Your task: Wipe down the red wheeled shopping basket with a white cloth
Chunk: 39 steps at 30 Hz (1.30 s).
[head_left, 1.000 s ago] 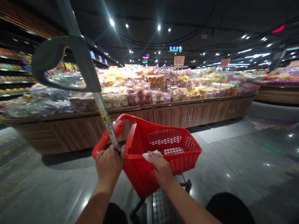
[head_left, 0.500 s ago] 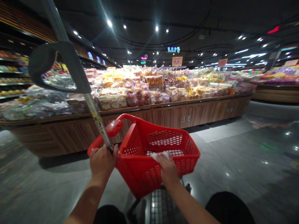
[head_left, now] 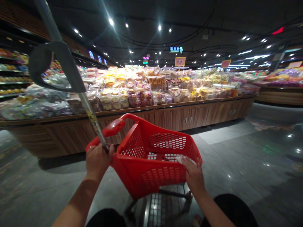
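A red plastic shopping cart [head_left: 146, 170] with perforated sides stands in front of me. My left hand [head_left: 98, 160] is closed at the near end of its red handle bar, around the lower end of a metal pole [head_left: 91, 118]. The pole leans up to the left and carries a grey loop-shaped grip [head_left: 74, 74]. My right hand [head_left: 195, 175] presses a white cloth or tissue [head_left: 181, 159] on the cart's near rim, close to its front corner. The fingers lie over the cloth and partly hide it.
Behind the cart runs a long wooden display counter [head_left: 182, 116] heaped with bagged baked goods [head_left: 139, 90]. Stocked shelves [head_left: 14, 77] stand at the far left, another display [head_left: 281, 83] at the right. My dark-clothed knees show at the bottom. The floor is grey and shiny.
My right hand has slid right along the near rim with the white cloth, toward the front corner. My left hand, the pole and the cart's handle end have shifted slightly left.
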Each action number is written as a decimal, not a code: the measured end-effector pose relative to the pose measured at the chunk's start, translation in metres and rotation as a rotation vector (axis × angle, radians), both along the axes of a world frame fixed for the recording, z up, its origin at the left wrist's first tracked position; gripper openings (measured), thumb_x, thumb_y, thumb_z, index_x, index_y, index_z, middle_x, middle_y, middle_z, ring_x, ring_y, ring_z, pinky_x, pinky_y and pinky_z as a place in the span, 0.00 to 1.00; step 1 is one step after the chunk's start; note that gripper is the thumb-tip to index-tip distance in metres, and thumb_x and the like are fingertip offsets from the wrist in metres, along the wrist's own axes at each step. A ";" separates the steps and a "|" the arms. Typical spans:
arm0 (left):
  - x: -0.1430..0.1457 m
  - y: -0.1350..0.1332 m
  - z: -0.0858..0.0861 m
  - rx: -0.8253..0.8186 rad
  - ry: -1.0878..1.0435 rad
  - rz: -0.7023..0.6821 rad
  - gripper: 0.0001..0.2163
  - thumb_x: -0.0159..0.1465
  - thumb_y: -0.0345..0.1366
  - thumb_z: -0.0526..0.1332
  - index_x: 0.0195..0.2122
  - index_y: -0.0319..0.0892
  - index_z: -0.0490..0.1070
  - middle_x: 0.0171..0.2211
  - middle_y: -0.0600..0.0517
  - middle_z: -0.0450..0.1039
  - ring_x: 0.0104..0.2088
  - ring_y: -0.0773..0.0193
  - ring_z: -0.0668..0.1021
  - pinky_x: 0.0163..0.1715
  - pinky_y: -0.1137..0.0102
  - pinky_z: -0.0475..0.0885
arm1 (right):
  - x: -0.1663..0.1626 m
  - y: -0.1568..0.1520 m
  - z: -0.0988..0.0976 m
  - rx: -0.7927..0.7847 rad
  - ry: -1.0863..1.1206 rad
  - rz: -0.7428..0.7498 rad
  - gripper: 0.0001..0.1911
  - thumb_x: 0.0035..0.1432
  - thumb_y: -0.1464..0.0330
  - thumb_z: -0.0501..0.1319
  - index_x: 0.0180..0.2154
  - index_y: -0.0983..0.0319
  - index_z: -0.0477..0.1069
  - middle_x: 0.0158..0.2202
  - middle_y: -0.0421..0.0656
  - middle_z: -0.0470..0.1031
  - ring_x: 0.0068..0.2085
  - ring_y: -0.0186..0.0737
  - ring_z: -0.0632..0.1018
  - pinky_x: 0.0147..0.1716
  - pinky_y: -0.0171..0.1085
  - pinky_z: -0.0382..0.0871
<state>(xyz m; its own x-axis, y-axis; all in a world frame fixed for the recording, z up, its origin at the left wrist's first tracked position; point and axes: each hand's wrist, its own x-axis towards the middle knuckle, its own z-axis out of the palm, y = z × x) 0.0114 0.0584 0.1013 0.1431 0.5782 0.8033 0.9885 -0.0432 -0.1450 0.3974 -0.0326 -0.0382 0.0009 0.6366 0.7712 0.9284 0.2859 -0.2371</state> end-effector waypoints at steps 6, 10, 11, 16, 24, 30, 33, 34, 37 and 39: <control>-0.002 0.002 0.000 -0.005 0.011 0.012 0.18 0.63 0.46 0.46 0.29 0.40 0.67 0.23 0.47 0.72 0.27 0.57 0.74 0.41 0.64 0.64 | -0.060 0.008 0.015 0.025 0.034 0.142 0.28 0.51 0.83 0.48 0.51 0.58 0.68 0.48 0.40 0.75 0.52 0.39 0.72 0.62 0.49 0.36; -0.008 0.004 0.001 -0.030 0.008 0.009 0.18 0.63 0.46 0.45 0.29 0.39 0.67 0.23 0.47 0.72 0.27 0.57 0.74 0.41 0.63 0.64 | -0.033 -0.001 0.011 0.048 -0.029 0.167 0.27 0.52 0.82 0.48 0.51 0.57 0.68 0.48 0.40 0.74 0.52 0.38 0.72 0.62 0.50 0.34; -0.009 0.004 0.001 -0.034 0.002 0.004 0.18 0.63 0.46 0.45 0.29 0.39 0.68 0.24 0.47 0.72 0.27 0.57 0.74 0.41 0.63 0.64 | -0.017 -0.005 0.007 0.041 -0.052 0.146 0.27 0.53 0.81 0.48 0.51 0.57 0.67 0.49 0.40 0.74 0.52 0.38 0.72 0.62 0.51 0.33; -0.013 0.007 0.000 -0.057 -0.033 -0.020 0.18 0.62 0.45 0.45 0.32 0.39 0.68 0.25 0.47 0.72 0.28 0.56 0.74 0.43 0.62 0.63 | 0.046 -0.024 -0.018 -0.008 -0.074 -0.048 0.26 0.56 0.79 0.47 0.54 0.58 0.64 0.51 0.43 0.72 0.52 0.42 0.72 0.61 0.56 0.37; -0.016 0.021 0.006 -0.127 -0.019 0.008 0.18 0.63 0.46 0.43 0.32 0.40 0.67 0.28 0.46 0.73 0.31 0.56 0.75 0.43 0.62 0.64 | -0.042 -0.003 -0.010 0.072 0.007 0.170 0.32 0.51 0.83 0.46 0.56 0.60 0.62 0.52 0.43 0.70 0.57 0.39 0.67 0.58 0.49 0.57; -0.023 0.029 0.014 -0.196 -0.024 -0.035 0.18 0.63 0.47 0.43 0.31 0.40 0.66 0.27 0.49 0.72 0.33 0.57 0.75 0.42 0.64 0.65 | -0.017 -0.009 -0.006 0.032 -0.011 0.213 0.31 0.50 0.83 0.46 0.54 0.60 0.65 0.52 0.43 0.71 0.56 0.40 0.68 0.53 0.47 0.65; -0.023 0.028 0.016 -0.160 -0.048 -0.038 0.19 0.63 0.49 0.45 0.33 0.39 0.66 0.29 0.48 0.71 0.36 0.56 0.74 0.43 0.63 0.65 | 0.023 -0.019 -0.015 0.027 0.010 0.132 0.29 0.52 0.81 0.47 0.53 0.59 0.66 0.51 0.44 0.72 0.53 0.41 0.71 0.52 0.47 0.68; -0.021 0.026 0.015 -0.108 -0.074 -0.019 0.20 0.62 0.50 0.46 0.36 0.37 0.66 0.33 0.47 0.71 0.39 0.54 0.73 0.45 0.61 0.64 | 0.032 -0.021 -0.018 0.026 0.020 0.101 0.28 0.53 0.81 0.47 0.53 0.59 0.66 0.50 0.44 0.72 0.52 0.41 0.72 0.51 0.47 0.68; 0.000 0.009 0.007 0.107 -0.217 0.052 0.26 0.62 0.50 0.48 0.52 0.33 0.57 0.54 0.37 0.60 0.56 0.44 0.61 0.52 0.51 0.57 | 0.035 -0.025 -0.023 0.017 0.049 0.025 0.27 0.55 0.80 0.46 0.54 0.59 0.66 0.50 0.45 0.72 0.52 0.42 0.72 0.51 0.47 0.69; 0.029 -0.009 -0.007 0.177 -0.315 0.011 0.27 0.63 0.47 0.49 0.58 0.34 0.49 0.60 0.35 0.49 0.62 0.44 0.51 0.55 0.48 0.52 | 0.020 -0.024 -0.023 0.015 0.057 0.016 0.27 0.55 0.80 0.46 0.54 0.60 0.66 0.51 0.45 0.72 0.53 0.42 0.71 0.51 0.48 0.68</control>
